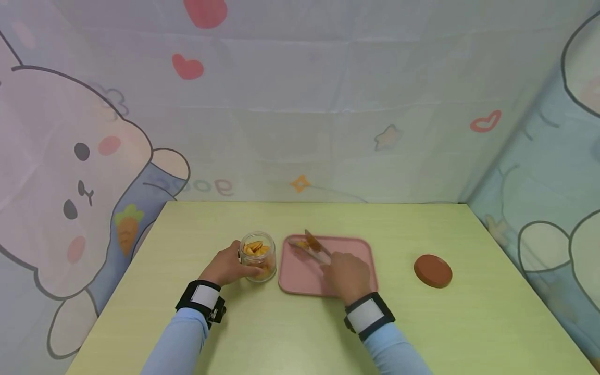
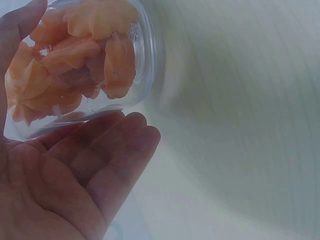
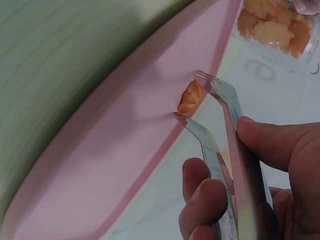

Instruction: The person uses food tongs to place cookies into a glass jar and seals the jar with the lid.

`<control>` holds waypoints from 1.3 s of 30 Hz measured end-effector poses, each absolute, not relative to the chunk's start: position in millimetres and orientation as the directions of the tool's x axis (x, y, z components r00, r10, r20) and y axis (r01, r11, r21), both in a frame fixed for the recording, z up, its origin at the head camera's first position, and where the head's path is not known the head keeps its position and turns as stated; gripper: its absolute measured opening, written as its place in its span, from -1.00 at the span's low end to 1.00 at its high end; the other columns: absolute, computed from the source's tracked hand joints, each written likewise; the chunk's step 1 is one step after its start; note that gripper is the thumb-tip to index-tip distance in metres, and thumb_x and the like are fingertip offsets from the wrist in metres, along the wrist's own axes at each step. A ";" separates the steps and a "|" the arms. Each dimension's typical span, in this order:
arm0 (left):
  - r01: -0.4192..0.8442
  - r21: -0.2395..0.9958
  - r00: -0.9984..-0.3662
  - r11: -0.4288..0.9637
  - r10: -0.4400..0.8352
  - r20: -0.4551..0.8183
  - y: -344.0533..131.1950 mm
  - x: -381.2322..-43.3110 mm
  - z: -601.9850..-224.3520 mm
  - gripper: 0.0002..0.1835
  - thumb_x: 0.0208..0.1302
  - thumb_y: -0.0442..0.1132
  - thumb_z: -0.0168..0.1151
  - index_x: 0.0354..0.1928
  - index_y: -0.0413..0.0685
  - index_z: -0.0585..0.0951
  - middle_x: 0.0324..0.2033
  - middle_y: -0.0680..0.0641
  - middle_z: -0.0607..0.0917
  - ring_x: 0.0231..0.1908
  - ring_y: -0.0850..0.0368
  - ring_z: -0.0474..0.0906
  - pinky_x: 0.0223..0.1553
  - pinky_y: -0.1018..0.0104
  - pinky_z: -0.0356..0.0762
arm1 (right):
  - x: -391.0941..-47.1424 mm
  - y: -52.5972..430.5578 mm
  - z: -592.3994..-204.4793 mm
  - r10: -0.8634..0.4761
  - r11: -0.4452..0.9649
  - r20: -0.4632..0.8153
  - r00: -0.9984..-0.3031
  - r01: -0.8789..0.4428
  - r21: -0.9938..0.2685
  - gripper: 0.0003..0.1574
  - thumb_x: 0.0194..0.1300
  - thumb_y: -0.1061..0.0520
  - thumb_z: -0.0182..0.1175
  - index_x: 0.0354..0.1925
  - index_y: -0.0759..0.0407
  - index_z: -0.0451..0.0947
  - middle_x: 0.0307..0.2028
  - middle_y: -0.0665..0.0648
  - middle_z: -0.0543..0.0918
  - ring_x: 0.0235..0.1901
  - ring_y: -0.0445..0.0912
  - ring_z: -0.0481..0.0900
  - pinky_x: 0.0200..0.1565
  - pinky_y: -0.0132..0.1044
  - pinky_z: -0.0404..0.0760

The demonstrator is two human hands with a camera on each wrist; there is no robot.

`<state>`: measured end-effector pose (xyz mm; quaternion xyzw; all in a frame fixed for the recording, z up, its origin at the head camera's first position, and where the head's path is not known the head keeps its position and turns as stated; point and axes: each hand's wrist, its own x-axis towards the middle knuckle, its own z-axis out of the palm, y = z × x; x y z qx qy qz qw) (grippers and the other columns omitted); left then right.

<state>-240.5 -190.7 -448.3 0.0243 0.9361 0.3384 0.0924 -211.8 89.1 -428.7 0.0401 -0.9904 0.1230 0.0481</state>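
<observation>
My left hand (image 1: 229,266) grips a clear glass jar (image 1: 269,266) by its side, thumb at the front. Orange, ridged snack pieces (image 1: 255,248) fill much of the jar; the left wrist view shows their scalloped edges through the glass. In my right hand (image 1: 349,275) is a pair of metal tongs (image 3: 231,122), pinched between thumb and fingers. A single orange snack piece (image 3: 190,98) sits between the tong tips, over the pink tray (image 1: 297,283). The tips point towards the jar, which stands just left of the tray.
A round brown lid (image 1: 433,271) lies on the pale yellow table (image 1: 487,323), to the right of the tray. Behind the table hangs a printed cloth (image 1: 281,78), and more of it runs along both sides.
</observation>
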 end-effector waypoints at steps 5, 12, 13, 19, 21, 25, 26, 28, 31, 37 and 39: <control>-0.017 0.640 -0.981 0.768 0.110 -0.158 -191.1 -241.3 -449.3 -0.05 -0.19 0.22 0.47 0.16 -0.23 0.35 0.04 -0.27 0.60 -0.04 -0.11 0.51 -0.04 -0.09 0.52 | -214.9 85.4 -434.5 -0.057 0.970 0.087 -0.995 -0.076 -0.230 -0.55 0.18 -0.12 0.27 -0.58 0.21 0.53 -0.72 0.11 0.51 -0.74 -0.06 0.43 -0.74 -0.19 0.43; -0.032 0.651 -0.981 0.758 0.099 -0.165 -189.2 -239.6 -446.7 -0.09 -0.16 0.16 0.48 0.16 -0.23 0.35 0.05 -0.28 0.59 -0.03 -0.12 0.50 -0.03 -0.10 0.52 | -215.9 83.6 -437.6 -0.042 0.971 0.080 -0.996 -0.060 -0.231 -0.56 0.20 -0.11 0.26 -0.49 0.25 0.59 -0.70 0.12 0.52 -0.73 -0.05 0.44 -0.73 -0.18 0.46; -0.031 0.650 -0.982 0.759 0.099 -0.163 -189.1 -239.3 -446.6 -0.09 -0.16 0.16 0.48 0.16 -0.24 0.36 0.05 -0.28 0.59 -0.03 -0.12 0.50 -0.03 -0.10 0.52 | -215.8 83.8 -438.1 -0.043 0.971 0.083 -0.996 -0.061 -0.230 -0.57 0.20 -0.11 0.27 -0.49 0.25 0.59 -0.70 0.12 0.52 -0.73 -0.05 0.44 -0.73 -0.17 0.46; -0.028 0.642 -0.983 0.767 0.097 -0.158 -188.2 -237.7 -445.8 -0.12 -0.14 0.13 0.48 0.15 -0.24 0.36 0.04 -0.29 0.60 -0.03 -0.12 0.51 -0.04 -0.09 0.53 | -215.8 85.6 -441.8 -0.056 0.972 0.105 -0.993 -0.078 -0.222 -0.61 0.21 -0.09 0.26 -0.50 0.21 0.57 -0.71 0.11 0.51 -0.72 -0.05 0.44 -0.72 -0.17 0.47; -0.026 0.642 -0.983 0.767 0.098 -0.156 -188.0 -237.0 -445.0 -0.13 -0.13 0.12 0.48 0.14 -0.25 0.36 0.04 -0.29 0.60 -0.03 -0.13 0.51 -0.03 -0.10 0.52 | -215.6 86.4 -442.6 -0.059 0.972 0.117 -0.991 -0.084 -0.221 -0.61 0.22 -0.09 0.26 -0.51 0.19 0.56 -0.71 0.10 0.51 -0.73 -0.05 0.43 -0.72 -0.17 0.46; -0.022 0.643 -0.983 0.765 0.100 -0.152 -188.0 -236.6 -444.6 -0.14 -0.13 0.11 0.48 0.14 -0.25 0.36 0.04 -0.29 0.60 -0.04 -0.12 0.51 -0.04 -0.09 0.52 | -214.4 88.9 -443.0 -0.065 0.968 0.150 -0.987 -0.098 -0.229 -0.64 0.21 -0.08 0.26 -0.51 0.17 0.57 -0.72 0.09 0.51 -0.73 -0.07 0.42 -0.72 -0.18 0.45; -0.023 0.644 -0.983 0.765 0.100 -0.153 -188.0 -236.6 -444.7 -0.13 -0.13 0.11 0.48 0.15 -0.25 0.35 0.04 -0.29 0.60 -0.04 -0.12 0.51 -0.04 -0.09 0.53 | -214.0 89.8 -443.5 -0.065 0.967 0.158 -0.985 -0.101 -0.233 -0.64 0.21 -0.08 0.26 -0.52 0.16 0.56 -0.72 0.08 0.51 -0.73 -0.07 0.41 -0.72 -0.19 0.44; -0.025 0.645 -0.983 0.764 0.099 -0.155 -188.2 -236.8 -445.1 -0.13 -0.13 0.12 0.48 0.15 -0.24 0.35 0.03 -0.29 0.60 -0.06 -0.12 0.51 -0.06 -0.08 0.53 | -213.2 91.8 -443.5 -0.070 0.964 0.167 -0.984 -0.110 -0.243 -0.64 0.21 -0.07 0.26 -0.53 0.16 0.55 -0.72 0.07 0.51 -0.73 -0.07 0.41 -0.71 -0.20 0.43; -0.025 0.645 -0.983 0.764 0.099 -0.155 -188.7 -237.5 -445.9 -0.12 -0.14 0.14 0.48 0.15 -0.24 0.36 0.03 -0.28 0.60 -0.07 -0.11 0.52 -0.08 -0.06 0.54 | -212.8 95.2 -444.6 -0.072 0.960 0.174 -0.982 -0.116 -0.257 -0.63 0.22 -0.07 0.25 -0.54 0.15 0.54 -0.72 0.07 0.51 -0.73 -0.07 0.40 -0.70 -0.22 0.41; -0.018 0.643 -0.983 0.765 0.104 -0.151 -189.7 -238.9 -447.2 -0.10 -0.17 0.17 0.48 0.14 -0.24 0.36 0.03 -0.28 0.60 -0.07 -0.11 0.52 -0.07 -0.06 0.54 | -211.9 102.0 -442.9 -0.063 0.948 0.180 -0.982 -0.115 -0.298 -0.64 0.24 -0.08 0.24 -0.52 0.15 0.54 -0.71 0.08 0.50 -0.72 -0.06 0.40 -0.70 -0.22 0.38; -0.019 0.646 -0.983 0.763 0.104 -0.151 -190.0 -239.1 -447.6 -0.09 -0.17 0.17 0.48 0.14 -0.24 0.36 0.04 -0.29 0.60 -0.07 -0.11 0.52 -0.08 -0.07 0.55 | -211.7 103.7 -440.9 -0.057 0.943 0.194 -0.979 -0.117 -0.312 -0.65 0.24 -0.07 0.23 -0.51 0.15 0.55 -0.71 0.08 0.50 -0.72 -0.06 0.40 -0.71 -0.22 0.38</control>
